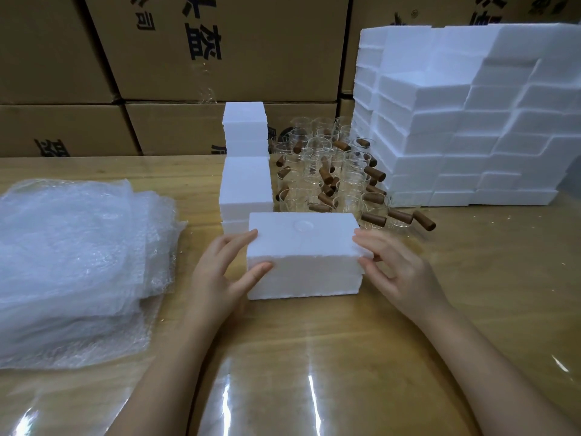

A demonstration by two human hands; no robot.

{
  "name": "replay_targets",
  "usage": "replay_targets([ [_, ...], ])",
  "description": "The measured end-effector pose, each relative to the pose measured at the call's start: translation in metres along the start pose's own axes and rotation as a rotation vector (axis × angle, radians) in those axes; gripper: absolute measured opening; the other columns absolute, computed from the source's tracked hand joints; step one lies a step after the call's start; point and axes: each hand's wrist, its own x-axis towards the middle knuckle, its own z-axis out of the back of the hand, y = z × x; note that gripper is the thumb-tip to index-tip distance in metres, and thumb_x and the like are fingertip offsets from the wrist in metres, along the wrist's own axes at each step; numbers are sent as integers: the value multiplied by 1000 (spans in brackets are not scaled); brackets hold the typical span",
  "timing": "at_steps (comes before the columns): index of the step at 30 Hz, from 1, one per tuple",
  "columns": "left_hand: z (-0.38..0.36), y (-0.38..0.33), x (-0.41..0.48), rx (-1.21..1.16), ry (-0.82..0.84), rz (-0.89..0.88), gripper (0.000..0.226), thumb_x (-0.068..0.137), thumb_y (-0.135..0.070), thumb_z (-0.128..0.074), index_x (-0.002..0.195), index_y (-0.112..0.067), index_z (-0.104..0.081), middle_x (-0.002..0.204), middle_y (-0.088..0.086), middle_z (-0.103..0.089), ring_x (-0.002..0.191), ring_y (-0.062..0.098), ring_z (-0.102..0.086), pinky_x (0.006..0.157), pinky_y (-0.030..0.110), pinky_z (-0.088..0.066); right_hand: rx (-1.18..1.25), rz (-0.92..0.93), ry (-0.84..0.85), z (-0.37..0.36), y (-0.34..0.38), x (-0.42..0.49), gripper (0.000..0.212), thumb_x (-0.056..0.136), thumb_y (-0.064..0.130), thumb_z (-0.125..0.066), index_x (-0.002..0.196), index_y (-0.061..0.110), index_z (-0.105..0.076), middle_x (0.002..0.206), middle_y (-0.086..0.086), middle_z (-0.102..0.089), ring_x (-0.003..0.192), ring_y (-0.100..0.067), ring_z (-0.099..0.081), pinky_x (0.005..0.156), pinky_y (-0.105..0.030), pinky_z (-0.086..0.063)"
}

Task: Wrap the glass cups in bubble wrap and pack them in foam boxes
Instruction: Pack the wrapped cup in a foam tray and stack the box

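A closed white foam box (303, 256) sits on the wooden table (471, 278) in front of me. My left hand (220, 272) grips its left end, thumb on the front face and fingers on the top edge. My right hand (399, 269) holds its right end the same way. Behind the box stands a cluster of several glass cups (327, 171) with brown wooden handles. A thick pile of bubble wrap sheets (72, 256) lies at the left.
A short stack of foam boxes (245, 162) rises just behind the held box on its left. A large stepped wall of foam boxes (465, 121) fills the right back. Brown cardboard cartons (157, 58) line the rear.
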Motion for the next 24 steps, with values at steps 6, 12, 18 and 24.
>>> replay_targets([
  [6, 0, 6, -1, 6, 57, 59, 52, 75, -42, -76, 120, -18, -64, 116, -5, -61, 107, 1, -52, 95, 13, -35, -72, 56, 38, -1, -2, 1, 23, 92, 25, -59, 108, 17, -73, 116, -5, -64, 85, -14, -66, 63, -31, -55],
  [12, 0, 13, 1, -86, 58, 86, 49, 73, -44, -69, 119, -28, -62, 134, -9, -54, 125, 2, -46, 106, 24, -37, -53, 32, 15, -5, 0, 2, 23, 93, 23, -57, 110, 17, -72, 114, -6, -64, 88, -16, -66, 64, -33, -56],
  [18, -2, 16, 2, -177, 58, 113, 52, 71, -45, -70, 120, -28, -61, 134, -18, -54, 128, 0, -46, 104, 44, -43, 24, 7, 46, -6, 0, 1, 26, 93, 24, -56, 112, 13, -71, 114, -11, -62, 93, -19, -66, 68, -36, -57],
  [24, -2, 17, 2, -272, 84, 127, 51, 69, -42, -73, 118, -35, -60, 134, -23, -52, 113, -5, -56, 85, 10, -47, 65, -11, 48, -7, 0, 0, 24, 92, 22, -61, 112, 11, -70, 115, -11, -61, 93, -19, -66, 75, -34, -57],
])
